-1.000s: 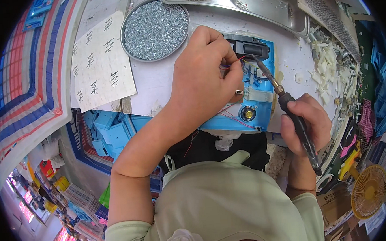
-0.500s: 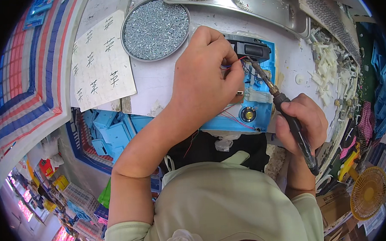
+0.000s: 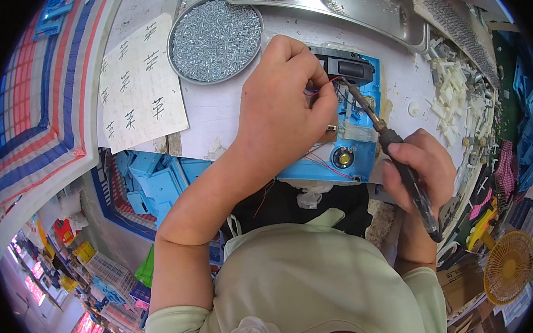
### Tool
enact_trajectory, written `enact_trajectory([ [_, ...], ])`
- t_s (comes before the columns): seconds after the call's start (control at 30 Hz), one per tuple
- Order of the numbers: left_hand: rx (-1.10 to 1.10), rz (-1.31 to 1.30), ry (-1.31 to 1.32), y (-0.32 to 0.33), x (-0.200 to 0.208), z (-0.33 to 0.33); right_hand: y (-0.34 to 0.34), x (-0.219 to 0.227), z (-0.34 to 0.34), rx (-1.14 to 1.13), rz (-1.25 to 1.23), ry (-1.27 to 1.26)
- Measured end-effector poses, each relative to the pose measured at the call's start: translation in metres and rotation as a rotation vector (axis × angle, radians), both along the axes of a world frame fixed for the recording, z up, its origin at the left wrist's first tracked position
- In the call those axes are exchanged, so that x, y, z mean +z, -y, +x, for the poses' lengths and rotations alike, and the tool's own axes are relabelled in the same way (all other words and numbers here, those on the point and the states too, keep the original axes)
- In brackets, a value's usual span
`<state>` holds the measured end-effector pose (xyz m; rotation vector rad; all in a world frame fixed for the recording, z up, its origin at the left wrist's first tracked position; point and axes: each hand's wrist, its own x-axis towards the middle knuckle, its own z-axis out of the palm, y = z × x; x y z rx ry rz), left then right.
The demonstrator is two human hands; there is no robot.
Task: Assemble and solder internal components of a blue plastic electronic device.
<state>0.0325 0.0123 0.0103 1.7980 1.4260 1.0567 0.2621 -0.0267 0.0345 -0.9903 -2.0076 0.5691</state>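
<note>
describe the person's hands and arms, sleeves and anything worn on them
The left hand and right hand are ungloved, and the forearms are bare. The left sleeve and right sleeve are short and pale green; the left one has a stitched hem. Whether a ring is worn, I cannot tell.

Left hand (image 3: 287, 98) pinches thin red wire (image 3: 335, 80) over blue casing (image 3: 361, 145); right hand (image 3: 425, 166) grips soldering iron (image 3: 408, 173), tip at the wire, just beside black module (image 3: 351, 70). Small round speaker (image 3: 343, 157) in casing, near edge. Beyond: round dish (image 3: 171, 57) of silver screws (image 3: 216, 41), metal tray (image 3: 366, 8). Handwritten sheet (image 3: 139, 82) at left, white plastic parts (image 3: 448, 100) piled right.
</note>
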Motion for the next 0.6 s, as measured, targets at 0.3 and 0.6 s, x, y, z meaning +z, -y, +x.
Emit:
enact_trajectory([
  [0.3, 0.001, -0.022, -0.008, 0.0003, 0.0020, 0.0001, -0.0019, -0.0014, 0.0078, 0.005, -0.036, -0.060],
  [0.6, -0.005, 0.002, -0.047, -0.0005, 0.0003, -0.0006, -0.0080, 0.0002, 0.0072, -0.002, -0.051, -0.030],
])
